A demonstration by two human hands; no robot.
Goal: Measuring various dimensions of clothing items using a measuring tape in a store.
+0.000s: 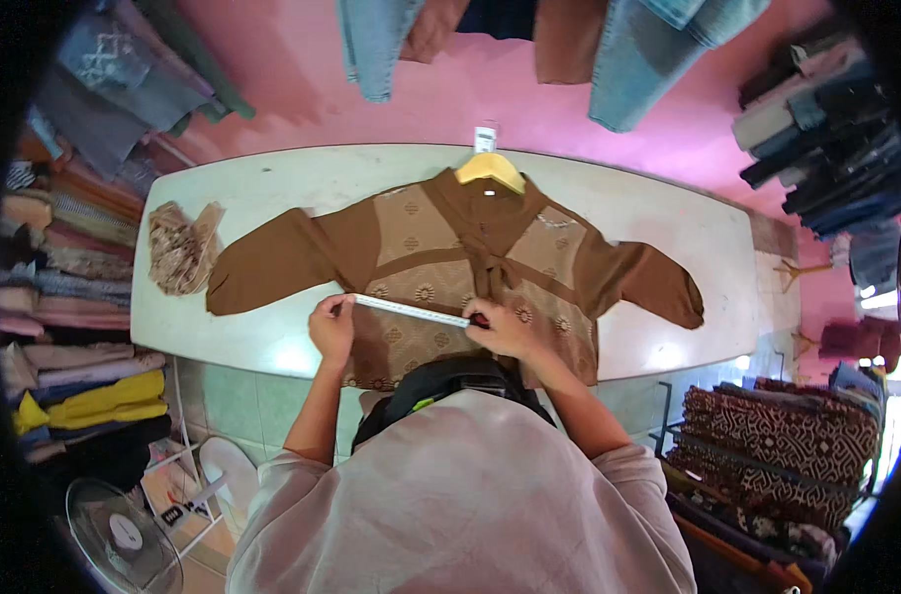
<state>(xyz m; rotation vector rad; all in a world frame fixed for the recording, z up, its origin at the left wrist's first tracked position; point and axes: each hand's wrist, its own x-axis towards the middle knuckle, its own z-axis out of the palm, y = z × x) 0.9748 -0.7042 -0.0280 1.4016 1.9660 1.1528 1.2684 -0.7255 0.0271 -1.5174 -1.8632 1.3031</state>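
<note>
A brown long-sleeved blouse (420,275) with patterned tan panels and a tied neck lies spread on a white table (665,185). Its collar holds a yellow hanger (492,171) with a white tag (484,139) bearing writing. My left hand (333,327) pinches one end of a white measuring tape (409,309) by the blouse's underarm at the left. Stretched over the front, the tape slopes slightly down to my right hand (501,327). That hand grips the tape's other end and a small dark and red object, perhaps its case, mostly hidden by the fingers.
A crumpled beige patterned cloth (183,249) sits at the table's left end. Folded garments (86,297) are stacked at the left, above a standing fan (126,531). Clothes hang at the right, among them patterned garments (777,445) on a rack. Jeans (643,67) hang along the pink wall.
</note>
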